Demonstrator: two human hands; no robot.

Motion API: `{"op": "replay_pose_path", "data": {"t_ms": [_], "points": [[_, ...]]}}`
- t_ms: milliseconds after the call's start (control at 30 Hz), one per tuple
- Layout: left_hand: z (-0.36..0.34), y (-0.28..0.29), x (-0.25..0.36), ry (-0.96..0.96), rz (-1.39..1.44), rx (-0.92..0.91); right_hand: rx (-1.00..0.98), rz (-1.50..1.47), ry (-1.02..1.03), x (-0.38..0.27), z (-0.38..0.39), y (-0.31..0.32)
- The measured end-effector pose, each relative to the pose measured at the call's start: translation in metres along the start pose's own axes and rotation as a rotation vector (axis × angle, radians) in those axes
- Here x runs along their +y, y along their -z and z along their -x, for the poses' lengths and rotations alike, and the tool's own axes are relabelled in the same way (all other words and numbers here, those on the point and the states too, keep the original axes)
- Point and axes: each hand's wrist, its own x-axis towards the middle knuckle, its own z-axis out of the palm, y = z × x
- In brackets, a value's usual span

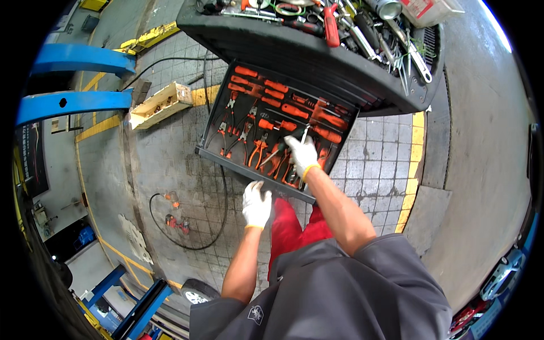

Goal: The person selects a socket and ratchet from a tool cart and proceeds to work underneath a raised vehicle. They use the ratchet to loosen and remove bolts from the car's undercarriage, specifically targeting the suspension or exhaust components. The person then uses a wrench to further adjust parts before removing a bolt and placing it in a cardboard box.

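Observation:
An open black drawer (202, 148) in the tool cabinet holds orange-handled screwdrivers (294, 110) and pliers (258, 150) laid in rows. My right hand (301, 153), in a white glove, is over the drawer's right half, closed on a slim silver tool (306, 132) whose type I cannot make out. My left hand (256, 205), also gloved, is just outside the drawer's front edge, fingers slightly bent and apart, holding nothing.
The cabinet top (255, 28) carries jumbled tools. A wooden box (161, 106) sits left of the drawer. Blue lift arms (73, 105) reach in from the left. A black hose (192, 247) loops on the tiled floor beside red power tools (175, 222). Cars (504, 272) stand far right.

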Motion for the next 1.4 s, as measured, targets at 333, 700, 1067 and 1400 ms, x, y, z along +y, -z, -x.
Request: {"op": "replay_pose_path", "data": {"t_ms": [333, 700, 1067, 1400], "points": [[0.077, 0.014, -0.06, 0.284, 0.036, -0.011, -0.174, -0.166, -0.558, 0.075, 0.061, 0.016], [0.101, 0.025, -0.062, 0.496, 0.2, -0.088, -0.129, -0.239, -0.41, 0.093, 0.043, 0.062], [0.146, 0.034, -0.081, 0.586, 0.128, -0.169, -0.047, -1.267, -0.02, -0.096, -0.087, 0.076], [0.183, 0.054, -0.082, 0.672, 0.211, -0.194, -0.077, -1.397, -0.087, -0.116, -0.111, 0.071]]}}
